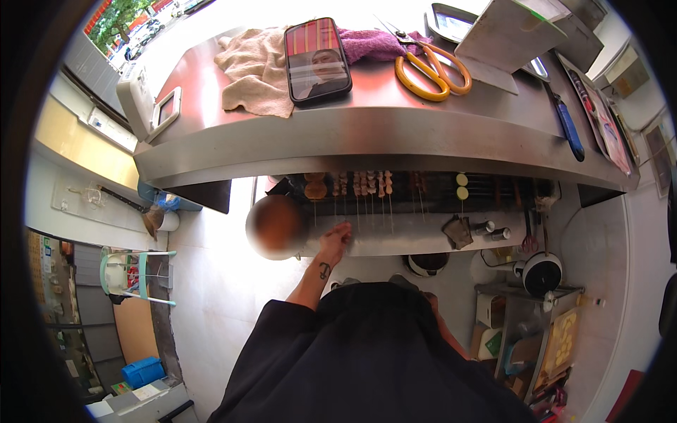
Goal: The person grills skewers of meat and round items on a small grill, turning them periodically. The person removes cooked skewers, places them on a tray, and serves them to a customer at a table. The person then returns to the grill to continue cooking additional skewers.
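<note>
My left hand (335, 239) reaches to the grill's front ledge, fingers drawn together at the lower end of a meat skewer (344, 196). Several more meat skewers (372, 183) lie side by side over the dark grill (439, 200), sticks pointing towards me. Left of them is a skewer of round brown pieces (316, 189); farther right, one carries pale green-edged slices (461, 186). My right hand (432, 302) is low beside my dark clothing, mostly hidden, so its fingers cannot be made out.
A blurred round reddish-brown thing (277, 227) covers the grill's left end. On the ledge are a crumpled cloth (457, 232) and two metal-looking cylinders (492, 229). The steel counter (365, 129) above bears a phone (317, 62), orange-handled scissors (433, 74) and a blue-handled tool (569, 127).
</note>
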Demonstrator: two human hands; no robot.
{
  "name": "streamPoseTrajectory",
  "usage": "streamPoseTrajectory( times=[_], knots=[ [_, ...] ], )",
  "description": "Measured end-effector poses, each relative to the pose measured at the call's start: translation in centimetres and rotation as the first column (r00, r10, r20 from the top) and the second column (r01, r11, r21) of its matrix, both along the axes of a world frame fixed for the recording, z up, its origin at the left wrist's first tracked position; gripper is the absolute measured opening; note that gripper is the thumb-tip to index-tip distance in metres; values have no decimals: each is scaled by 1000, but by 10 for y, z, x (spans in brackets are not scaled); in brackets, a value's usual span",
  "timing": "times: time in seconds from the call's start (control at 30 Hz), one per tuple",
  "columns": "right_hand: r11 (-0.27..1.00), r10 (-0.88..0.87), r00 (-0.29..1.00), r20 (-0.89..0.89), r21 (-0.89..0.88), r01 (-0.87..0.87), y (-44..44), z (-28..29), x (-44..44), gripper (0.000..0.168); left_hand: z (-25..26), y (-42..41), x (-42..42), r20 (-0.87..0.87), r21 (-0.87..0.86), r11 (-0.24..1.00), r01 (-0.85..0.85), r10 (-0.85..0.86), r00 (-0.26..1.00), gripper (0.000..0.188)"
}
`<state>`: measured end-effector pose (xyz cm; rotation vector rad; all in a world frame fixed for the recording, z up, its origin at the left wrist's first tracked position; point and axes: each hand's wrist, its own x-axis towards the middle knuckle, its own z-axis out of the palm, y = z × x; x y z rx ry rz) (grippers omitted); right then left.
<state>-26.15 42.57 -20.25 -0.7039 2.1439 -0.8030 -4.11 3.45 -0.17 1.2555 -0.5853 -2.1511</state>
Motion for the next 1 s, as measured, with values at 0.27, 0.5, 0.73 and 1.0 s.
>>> streamPoseTrajectory(
  times=[0.27,0.5,0.73,1.0],
  knots=[
    [910,-139,654,743,-164,380,-238,188,47,30,14,11,-21,-153,111,981,158,-140,978,15],
    [815,-91,383,919,-152,559,-281,209,77,21,-1,10,-23,-229,37,981,193,-179,957,19],
    [757,-80,266,961,-115,643,-304,199,72,12,-3,7,-23,-250,86,980,180,-153,956,18],
    [788,-18,237,971,-132,601,-303,195,80,13,-4,5,-20,-206,59,986,159,-144,968,24]
  ],
)
